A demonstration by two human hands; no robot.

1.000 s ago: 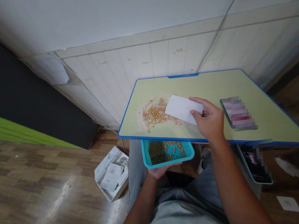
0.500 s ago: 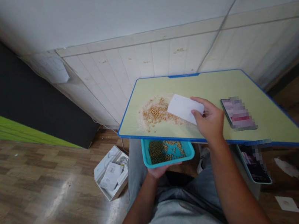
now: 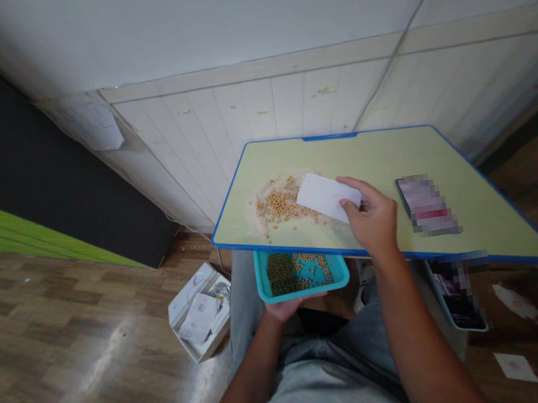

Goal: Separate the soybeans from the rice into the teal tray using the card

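My right hand [image 3: 375, 216] pinches a flat white card [image 3: 326, 196] between thumb and fingers, low over the table [image 3: 368, 156]. The card's left end reaches a spread of yellow beans, likely soybeans [image 3: 278, 204], lying amid fine pale grains [image 3: 257, 220]. Below the table's front edge, my left hand [image 3: 284, 310] supports a turquoise plastic basket [image 3: 343, 276] from underneath, its fingers mostly hidden. Dark greenish beans [image 3: 280, 274] fill the basket's left side, with yellow beans [image 3: 316, 263] scattered on the right.
A phone [image 3: 426, 205] lies on the table's right side; another phone [image 3: 458, 298] is below the front edge. An opened white box [image 3: 202, 312] with papers rests on the floor at left. A panelled wall [image 3: 255, 109] stands behind the table.
My right hand and the white card have shifted slightly left, toward the yellow beans. The basket and my left hand stay in place.
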